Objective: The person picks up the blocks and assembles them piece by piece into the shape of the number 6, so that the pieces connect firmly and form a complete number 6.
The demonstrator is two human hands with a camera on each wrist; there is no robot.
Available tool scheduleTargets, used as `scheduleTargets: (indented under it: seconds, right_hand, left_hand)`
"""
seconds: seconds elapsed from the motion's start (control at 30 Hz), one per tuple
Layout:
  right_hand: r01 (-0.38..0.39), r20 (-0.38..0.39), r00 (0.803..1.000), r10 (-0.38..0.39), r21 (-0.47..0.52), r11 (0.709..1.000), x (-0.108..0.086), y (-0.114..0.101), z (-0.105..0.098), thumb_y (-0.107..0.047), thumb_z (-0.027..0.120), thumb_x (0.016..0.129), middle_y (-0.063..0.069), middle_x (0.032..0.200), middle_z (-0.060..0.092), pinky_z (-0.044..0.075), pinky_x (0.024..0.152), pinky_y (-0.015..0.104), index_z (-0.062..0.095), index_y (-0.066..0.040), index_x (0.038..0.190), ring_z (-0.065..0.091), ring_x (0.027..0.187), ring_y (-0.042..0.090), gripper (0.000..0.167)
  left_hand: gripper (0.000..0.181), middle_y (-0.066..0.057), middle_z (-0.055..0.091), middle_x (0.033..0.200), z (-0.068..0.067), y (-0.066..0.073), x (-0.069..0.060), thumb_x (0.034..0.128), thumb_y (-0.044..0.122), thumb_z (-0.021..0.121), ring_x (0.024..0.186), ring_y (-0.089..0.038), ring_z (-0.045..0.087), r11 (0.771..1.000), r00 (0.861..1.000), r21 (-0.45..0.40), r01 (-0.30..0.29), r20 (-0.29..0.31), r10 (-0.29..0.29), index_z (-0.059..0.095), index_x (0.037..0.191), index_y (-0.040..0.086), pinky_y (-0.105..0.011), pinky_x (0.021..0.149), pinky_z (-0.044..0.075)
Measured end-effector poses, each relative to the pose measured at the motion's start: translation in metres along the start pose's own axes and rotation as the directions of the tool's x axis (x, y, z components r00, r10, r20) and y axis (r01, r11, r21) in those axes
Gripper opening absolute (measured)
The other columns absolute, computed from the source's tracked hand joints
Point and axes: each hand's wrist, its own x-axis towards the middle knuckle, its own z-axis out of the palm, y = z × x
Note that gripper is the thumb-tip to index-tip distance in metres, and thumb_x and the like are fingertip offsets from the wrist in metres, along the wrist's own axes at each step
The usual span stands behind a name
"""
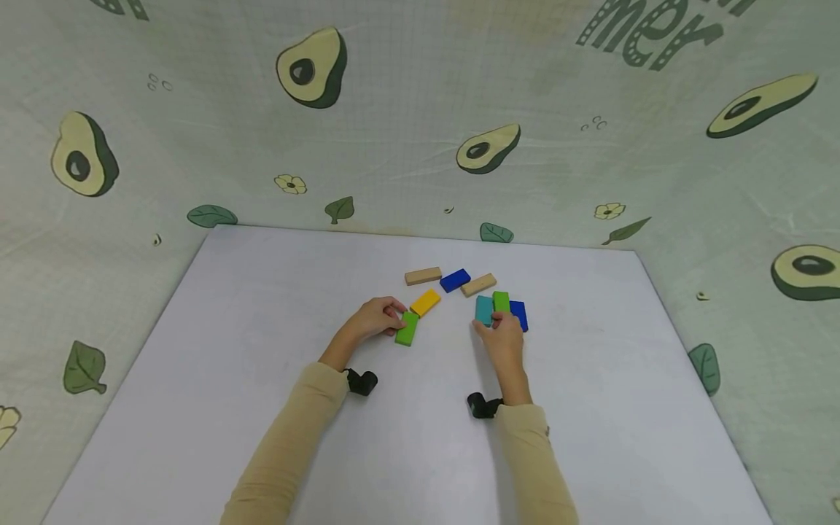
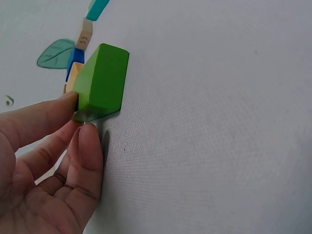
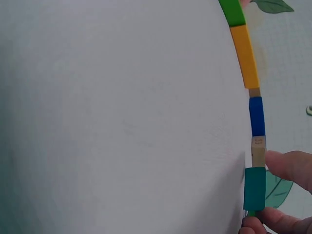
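My left hand (image 1: 375, 318) pinches a green block (image 1: 407, 329) at its upper left; in the left wrist view the fingertips meet the near end of that green block (image 2: 105, 80). A yellow block (image 1: 425, 302) lies just beyond, touching or almost touching it. On the other side, my right hand (image 1: 504, 341) holds a turquoise block (image 1: 483, 309), thumb and finger at either side of it, as the turquoise block (image 3: 255, 189) shows in the right wrist view. Beside it lie a second green block (image 1: 502, 300) and a dark blue block (image 1: 519, 313), partly covered by the fingers.
Farther back lie a plain wooden block (image 1: 423, 276), another blue block (image 1: 455, 280) and a second wooden block (image 1: 479, 285), forming an arch with the others. They rest on a white table (image 1: 230, 328). Behind its far edge hangs a cloth (image 1: 394, 146) printed with avocados.
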Motion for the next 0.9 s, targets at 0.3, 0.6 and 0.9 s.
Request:
scheduleTargets:
  seconds: [0.3,0.6,0.9]
  right_hand:
    - [-0.010,-0.028,1.000,0.009,-0.046,0.999,0.0012,-0.0053,0.0026,-0.022,0.068,0.084,0.028,0.116,0.055,0.044,0.093,0.048,0.050,0.010,0.117,0.053,0.108,0.037,0.049]
    - [-0.020,-0.024,1.000,0.020,-0.018,1.000,0.0001,-0.0076,0.0014,-0.019,0.067,0.084,0.029,0.114,0.056,0.046,0.088,0.047,0.051,0.012,0.117,0.054,0.104,0.036,0.048]
    - [-0.023,-0.032,0.999,0.022,-0.032,0.999,0.0013,-0.0066,0.0025,-0.019,0.067,0.083,0.029,0.111,0.058,0.047,0.087,0.047,0.052,0.013,0.113,0.056,0.102,0.037,0.046]
  left_hand:
    - [0.031,-0.002,0.051,0.078,0.0010,0.0017,0.0010,0.0831,0.009,0.068,0.064,-0.011,0.053,1.000,1.000,-0.001,0.018,0.004,-0.018,0.059,0.113,0.005,-0.019,0.061,0.047]
    - [0.031,-0.002,0.051,0.077,-0.0002,0.0006,0.0009,0.0829,0.008,0.068,0.064,-0.011,0.053,1.000,1.000,-0.008,0.008,-0.001,-0.008,0.060,0.112,0.004,-0.019,0.061,0.048]
    - [0.030,-0.001,0.050,0.076,-0.0007,0.0004,0.0010,0.0830,0.009,0.068,0.063,-0.010,0.052,1.000,1.000,-0.002,0.009,-0.002,-0.009,0.060,0.112,0.004,-0.020,0.061,0.048]
